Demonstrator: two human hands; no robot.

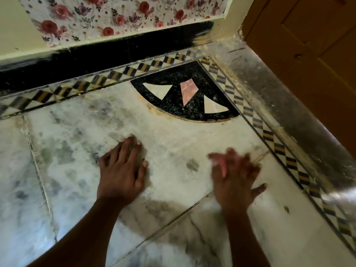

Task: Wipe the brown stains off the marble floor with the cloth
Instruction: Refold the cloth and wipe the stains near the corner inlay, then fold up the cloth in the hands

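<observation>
My left hand (123, 170) lies flat on the marble floor (173, 135), fingers straight and slightly spread, palm down, holding nothing. My right hand (236, 178) is to its right, well apart from it and blurred; its fingers look straight and splayed, thumb out to the right. Something pale pink shows at its fingers, but I cannot tell whether that is the cloth or just blur, and I cannot make out any cloth elsewhere. I also cannot tell whether this hand touches the floor.

Around both hands the floor is pale with grey smudges; one dark smudge (192, 165) sits between the hands, a little farther off. Brown stains (154, 106) run along the curved near edge of a black corner inlay (183, 93), far from the hands, and more brown grime lies along the checkered border (269, 135) to the right. Beyond that border on the right is a grey sill (289, 105), then a brown wooden door (308, 35). At the far side a black skirting (96, 58) runs under a wall with rose-patterned paper (115, 14).
</observation>
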